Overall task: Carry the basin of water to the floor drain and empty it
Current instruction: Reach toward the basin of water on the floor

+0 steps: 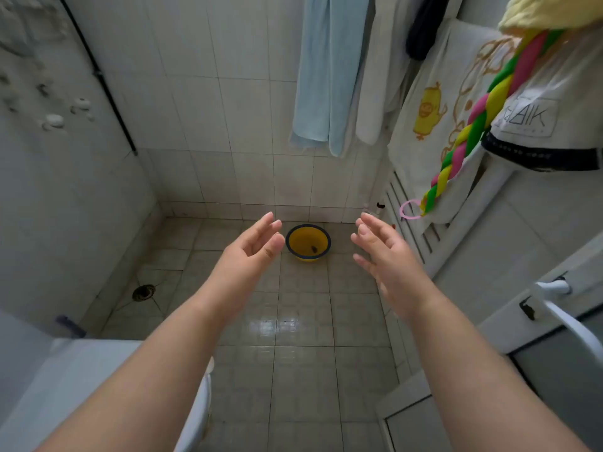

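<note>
A yellow basin (308,243) with a dark blue rim stands on the tiled floor near the far wall, with water and a small dark speck inside. The round floor drain (143,292) lies in the floor at the left, by the side wall. My left hand (253,247) is stretched out, open and empty, just left of the basin in the picture. My right hand (381,252) is open and empty to the basin's right. Both hands hover well above the floor, palms facing each other, touching nothing.
A white toilet (107,386) fills the lower left. A white radiator (409,223) and hanging towels (329,73) line the right side, with a braided coloured rope (473,125). A door with a white handle (561,308) stands at the right.
</note>
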{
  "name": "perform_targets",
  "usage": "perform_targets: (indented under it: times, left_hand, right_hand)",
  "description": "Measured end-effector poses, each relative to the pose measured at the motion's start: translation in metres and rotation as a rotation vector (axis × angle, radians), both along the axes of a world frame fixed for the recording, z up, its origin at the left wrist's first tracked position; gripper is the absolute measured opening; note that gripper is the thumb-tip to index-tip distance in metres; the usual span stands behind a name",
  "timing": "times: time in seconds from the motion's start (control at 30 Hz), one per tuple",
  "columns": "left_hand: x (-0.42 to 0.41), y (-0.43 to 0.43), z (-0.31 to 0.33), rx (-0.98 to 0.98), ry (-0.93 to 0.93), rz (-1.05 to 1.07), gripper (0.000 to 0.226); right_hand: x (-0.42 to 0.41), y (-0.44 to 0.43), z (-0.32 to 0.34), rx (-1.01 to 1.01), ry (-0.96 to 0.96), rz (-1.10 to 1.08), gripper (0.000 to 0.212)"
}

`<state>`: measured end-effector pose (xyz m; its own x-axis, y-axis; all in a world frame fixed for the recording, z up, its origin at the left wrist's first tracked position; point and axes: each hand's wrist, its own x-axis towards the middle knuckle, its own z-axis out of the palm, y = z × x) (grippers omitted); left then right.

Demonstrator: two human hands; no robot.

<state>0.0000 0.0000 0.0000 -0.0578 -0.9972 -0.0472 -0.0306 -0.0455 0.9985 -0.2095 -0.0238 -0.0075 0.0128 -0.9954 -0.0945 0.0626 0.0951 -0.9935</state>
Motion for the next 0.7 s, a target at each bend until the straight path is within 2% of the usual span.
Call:
perform_targets:
  times: [0.4, 0.7]
  left_hand:
    - [0.041, -0.003, -0.028, 0.036, 0.014, -0.001, 0.07]
    - [0.047, -0.042, -0.045, 0.091, 0.045, 0.019, 0.072]
  right_hand:
    - [0.035, -0.003, -0.028, 0.025, -0.033, -0.037, 0.044]
    - [0.039, -0.04, -0.038, 0.058, -0.05, -0.064, 0.042]
